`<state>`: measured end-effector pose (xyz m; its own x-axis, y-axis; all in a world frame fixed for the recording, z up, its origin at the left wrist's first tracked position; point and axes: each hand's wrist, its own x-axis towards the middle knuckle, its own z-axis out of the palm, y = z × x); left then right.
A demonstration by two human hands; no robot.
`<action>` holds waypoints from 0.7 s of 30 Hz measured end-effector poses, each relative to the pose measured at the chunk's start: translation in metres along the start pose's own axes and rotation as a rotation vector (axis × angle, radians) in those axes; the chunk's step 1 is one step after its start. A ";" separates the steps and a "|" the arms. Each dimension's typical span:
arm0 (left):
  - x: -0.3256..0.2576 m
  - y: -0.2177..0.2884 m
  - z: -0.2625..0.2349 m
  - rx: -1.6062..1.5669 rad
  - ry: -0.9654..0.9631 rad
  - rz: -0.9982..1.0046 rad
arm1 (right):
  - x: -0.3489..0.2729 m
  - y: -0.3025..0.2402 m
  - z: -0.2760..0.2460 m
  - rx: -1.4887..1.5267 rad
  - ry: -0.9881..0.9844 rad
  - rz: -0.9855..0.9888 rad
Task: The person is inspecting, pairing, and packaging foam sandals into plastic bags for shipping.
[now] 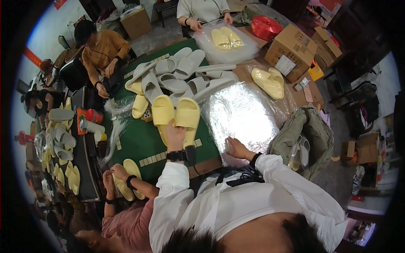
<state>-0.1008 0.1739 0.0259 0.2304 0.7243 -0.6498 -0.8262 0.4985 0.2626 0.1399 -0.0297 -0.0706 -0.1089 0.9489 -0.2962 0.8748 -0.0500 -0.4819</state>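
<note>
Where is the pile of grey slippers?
The grey slippers lie heaped at the far end of the green table, just beyond the yellow pair under the left hand.

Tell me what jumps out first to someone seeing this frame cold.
The pair of yellow slippers at the centre of the green table, with the left hand on them. Right beside it, the right hand rests on a shiny stack of clear plastic bags that catches the light. Behind, a heap of grey slippers spreads across the far side of the table.
</note>
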 end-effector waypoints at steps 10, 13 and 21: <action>-0.066 -0.166 0.072 -0.016 -0.033 -0.255 | -0.032 0.004 -0.103 1.411 0.131 0.044; -0.063 -0.209 0.071 0.099 -0.083 -0.377 | -0.035 0.028 -0.118 1.066 0.443 0.017; -0.062 -0.256 -0.028 2.111 -0.431 0.182 | 0.002 0.134 -0.132 0.887 0.462 0.228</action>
<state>0.0820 -0.0116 -0.0210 0.5569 0.6952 -0.4545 0.7270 -0.1433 0.6716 0.3195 0.0066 -0.0267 0.3728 0.9058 -0.2014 0.1675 -0.2791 -0.9455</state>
